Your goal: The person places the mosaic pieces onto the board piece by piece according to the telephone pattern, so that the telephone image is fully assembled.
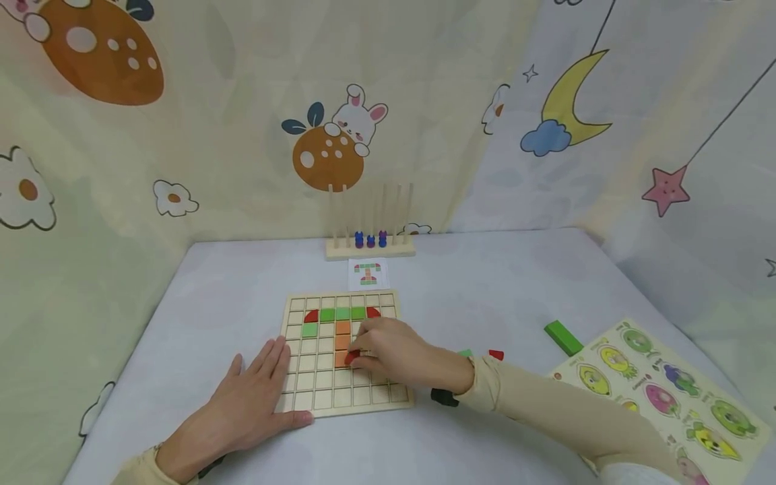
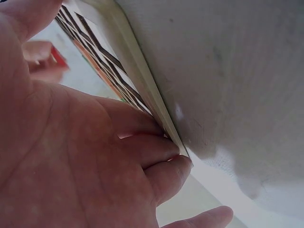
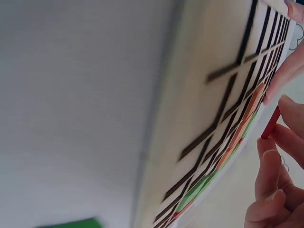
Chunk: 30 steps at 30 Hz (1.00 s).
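My right hand [image 1: 391, 345] pinches a red tile [image 3: 271, 122] between thumb and fingertips, over the middle of a wooden grid board [image 1: 323, 399]. Along the board's left edge lies my left hand [image 1: 247, 396], fingers extended and thumb at the near corner. Green tiles [image 1: 327, 314] form a row near the top of the grid, with a red quarter-circle tile [image 1: 312, 316] at its left end and another red tile [image 1: 373, 312] at its right. A single light green tile [image 1: 310, 330] sits below on the left. Orange tiles [image 1: 343, 342] run down a middle column, partly behind my right fingers.
Behind the board lies a card [image 1: 380, 277] with a T-shaped tile pattern. Farther back stands a wooden peg rack [image 1: 400, 250] with blue and purple beads. To the right are a loose red piece [image 1: 496, 354], a green block [image 1: 564, 338] and a fruit-picture board [image 1: 618, 397].
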Available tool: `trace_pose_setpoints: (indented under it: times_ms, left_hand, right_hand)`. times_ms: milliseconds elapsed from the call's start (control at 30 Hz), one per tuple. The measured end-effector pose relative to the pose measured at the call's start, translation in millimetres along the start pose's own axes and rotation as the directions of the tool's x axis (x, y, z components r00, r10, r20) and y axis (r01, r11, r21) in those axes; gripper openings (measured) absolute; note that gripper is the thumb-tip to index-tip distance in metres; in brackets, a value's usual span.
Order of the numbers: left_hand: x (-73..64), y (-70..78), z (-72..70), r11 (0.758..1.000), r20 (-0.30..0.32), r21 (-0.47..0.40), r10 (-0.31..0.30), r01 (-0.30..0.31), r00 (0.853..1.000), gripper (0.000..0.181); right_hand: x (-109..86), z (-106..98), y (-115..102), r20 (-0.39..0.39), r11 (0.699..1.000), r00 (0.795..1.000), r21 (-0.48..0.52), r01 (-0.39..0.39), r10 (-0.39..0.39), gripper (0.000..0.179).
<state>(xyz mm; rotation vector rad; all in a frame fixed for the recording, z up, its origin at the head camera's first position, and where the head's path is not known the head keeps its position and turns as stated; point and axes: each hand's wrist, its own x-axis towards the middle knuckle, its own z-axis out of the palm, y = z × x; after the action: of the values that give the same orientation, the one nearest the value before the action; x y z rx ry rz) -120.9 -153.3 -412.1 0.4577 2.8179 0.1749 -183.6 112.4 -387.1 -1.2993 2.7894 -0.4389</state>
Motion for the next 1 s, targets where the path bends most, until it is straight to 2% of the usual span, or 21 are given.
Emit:
trace_pose_setpoints:
  times_ms: [133, 300, 600, 833, 1000]
  left_hand:
    - [-1.3, 0.8, -0.4, 1.000, -0.014, 0.012, 0.012, -0.012, 1.000, 0.124]
    - [-1.9, 1.7, -1.8, 1.000, -0.022, 0.009, 0.022, -0.022, 1.000, 0.122]
    - [-1.6, 1.2, -2.0, 0.999, -0.024, 0.028, 0.019, -0.018, 1.000, 0.121]
    - [-2.7, 0.7, -1.3, 0.999, -0.029, 0.025, 0.021, -0.020, 0.999, 0.121]
    - [-2.8, 0.3, -1.3, 1.000, -0.026, 0.021, 0.019, -0.018, 1.000, 0.121]
  right_hand:
    - [21.7, 4, -6, 0.023, 1.000, 1.000, 0.011, 0.005, -0.005, 0.023]
    - [36.3, 9, -9, 0.060, 1.000, 0.998, 0.023, 0.017, -0.018, 0.017]
    - [47.0, 15, -15, 0.133, 1.000, 0.991, 0.007, -0.007, 0.006, 0.021]
    - [51.1, 17, -19, 0.147, 1.000, 0.989, -0.020, -0.010, 0.013, 0.019]
    - [54.4, 18, -18, 0.154, 1.000, 0.988, 0.004, -0.015, 0.014, 0.017]
